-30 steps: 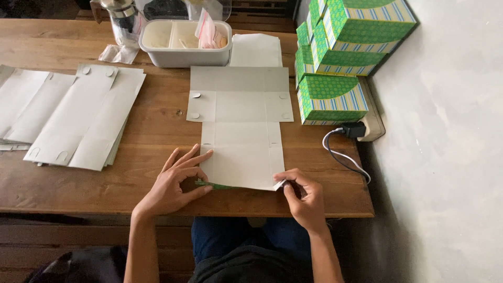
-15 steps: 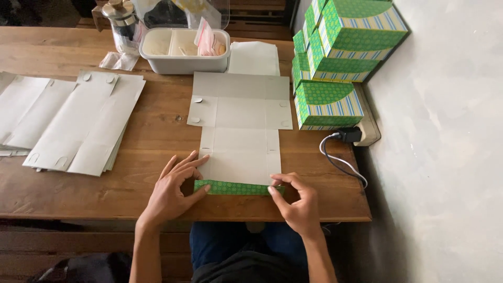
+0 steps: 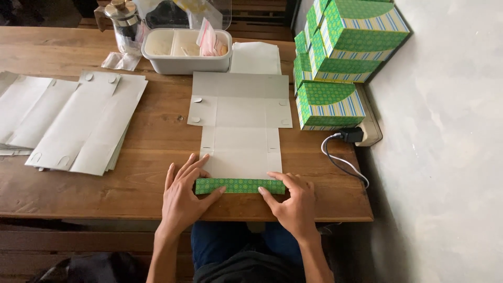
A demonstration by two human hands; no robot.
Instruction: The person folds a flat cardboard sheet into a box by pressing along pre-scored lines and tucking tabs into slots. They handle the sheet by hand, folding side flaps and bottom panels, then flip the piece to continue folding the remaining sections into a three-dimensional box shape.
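Observation:
A flat grey cardboard box blank (image 3: pixel 240 126) lies unfolded on the wooden table (image 3: pixel 152 141), inner side up. Its near flap (image 3: pixel 240 185) is folded over and shows a green patterned outer face. My left hand (image 3: pixel 184 198) presses the flap's left end, thumb on the green strip and fingers spread on the grey card. At the flap's right end rests my right hand (image 3: pixel 291 201), thumb and fingertips pinching the fold.
A stack of more flat grey blanks (image 3: pixel 78 121) lies at the left. Finished green striped boxes (image 3: pixel 340 57) are piled at the back right. A grey tray (image 3: pixel 186 50) with small items and a glass jar (image 3: pixel 123 23) stand at the back. A power plug and cable (image 3: pixel 346 152) sit by the table's right edge.
The near flap has been folded up and over, turning its green face upward. Both hands moved onto its two ends.

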